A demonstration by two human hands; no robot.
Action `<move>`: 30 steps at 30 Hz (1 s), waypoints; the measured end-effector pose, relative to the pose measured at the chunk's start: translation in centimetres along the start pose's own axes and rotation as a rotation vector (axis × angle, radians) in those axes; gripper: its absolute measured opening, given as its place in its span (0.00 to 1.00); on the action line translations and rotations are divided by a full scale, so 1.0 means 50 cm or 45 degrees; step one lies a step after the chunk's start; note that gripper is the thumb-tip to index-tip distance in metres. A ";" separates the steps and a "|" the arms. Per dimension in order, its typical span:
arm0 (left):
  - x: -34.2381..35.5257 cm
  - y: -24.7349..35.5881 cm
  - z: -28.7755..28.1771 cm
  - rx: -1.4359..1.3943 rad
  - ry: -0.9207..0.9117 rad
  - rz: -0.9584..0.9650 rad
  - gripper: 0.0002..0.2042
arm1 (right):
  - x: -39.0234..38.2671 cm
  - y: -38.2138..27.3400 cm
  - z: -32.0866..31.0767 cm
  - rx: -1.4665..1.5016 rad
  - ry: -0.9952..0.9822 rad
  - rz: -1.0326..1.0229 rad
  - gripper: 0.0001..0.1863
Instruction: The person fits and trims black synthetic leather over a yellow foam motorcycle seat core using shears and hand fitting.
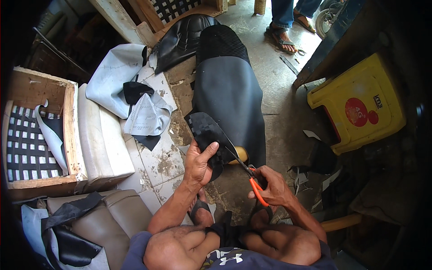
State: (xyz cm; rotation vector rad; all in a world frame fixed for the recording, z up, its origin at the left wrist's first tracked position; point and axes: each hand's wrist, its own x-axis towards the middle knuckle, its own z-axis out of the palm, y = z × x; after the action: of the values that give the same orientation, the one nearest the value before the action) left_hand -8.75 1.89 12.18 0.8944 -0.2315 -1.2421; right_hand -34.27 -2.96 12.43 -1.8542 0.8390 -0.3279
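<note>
A piece of black patterned upholstery material [208, 131] is pinched in my left hand [200, 161], thumb on top. My right hand [273, 188] grips a pair of scissors [257, 188] with orange handles. The dark blades run along the right edge of the black piece; whether they are parted I cannot make out. Just beyond lies a long motorcycle seat [230, 90] under smooth black covering, with a textured black part at its far end. A bit of yellow foam [240, 154] shows at its near end, beside the blades.
At left stand a wooden frame with woven black straps [71, 130] and cream cushions [105, 135]. Offcuts of pale-backed material [150, 114] lie on the tiles. A yellow plastic stool [360, 105] is at right. Another person's sandalled feet [282, 39] are at the far side.
</note>
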 end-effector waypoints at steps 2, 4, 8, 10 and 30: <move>0.000 -0.002 0.000 0.001 -0.011 0.008 0.16 | -0.004 0.012 0.003 -0.002 0.034 -0.043 0.38; 0.001 -0.005 -0.002 0.007 -0.013 0.023 0.16 | -0.009 0.012 0.002 0.032 0.038 -0.027 0.36; 0.000 -0.005 -0.001 0.044 -0.025 0.068 0.17 | -0.024 0.030 0.015 0.217 0.008 0.155 0.34; -0.002 -0.003 0.001 0.083 -0.038 0.097 0.17 | -0.022 0.029 0.013 0.077 0.038 0.029 0.34; -0.017 -0.018 0.010 0.219 -0.184 0.111 0.20 | -0.003 -0.001 0.018 0.085 0.154 -0.065 0.35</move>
State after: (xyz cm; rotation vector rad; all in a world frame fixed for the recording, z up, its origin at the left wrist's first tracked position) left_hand -10.00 2.39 12.12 0.9325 -0.4936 -1.2193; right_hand -33.87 -2.23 12.11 -1.8101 0.8530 -0.4986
